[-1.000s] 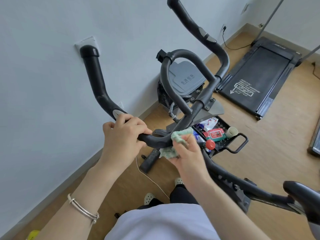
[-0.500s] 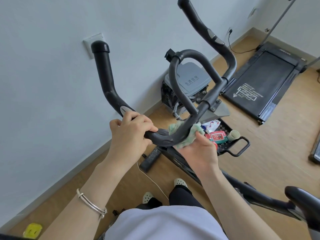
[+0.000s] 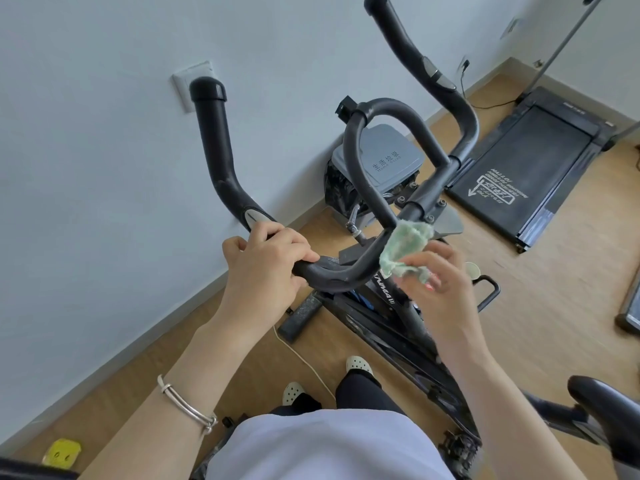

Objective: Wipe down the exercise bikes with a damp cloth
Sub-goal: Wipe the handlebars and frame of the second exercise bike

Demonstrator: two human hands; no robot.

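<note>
I am curling my left hand (image 3: 266,268) around the black handlebar (image 3: 339,276) of the exercise bike (image 3: 391,327), fingers wrapping over the top of the bar just below the silver sensor pad (image 3: 255,216). I am pinching the green cloth (image 3: 405,245) in my right hand (image 3: 440,289), thumb and fingertips closing on its lower edge while the other fingers are spreading loosely; the hand is blurring slightly. The bunched cloth is sitting against the bar where the inner loop meets the bend, just beside my left hand. A silver bracelet (image 3: 187,407) is circling my left wrist. A grey bin (image 3: 381,157) is standing by the wall beyond the bike, with a treadmill (image 3: 519,161) lying flat to its right.
</note>
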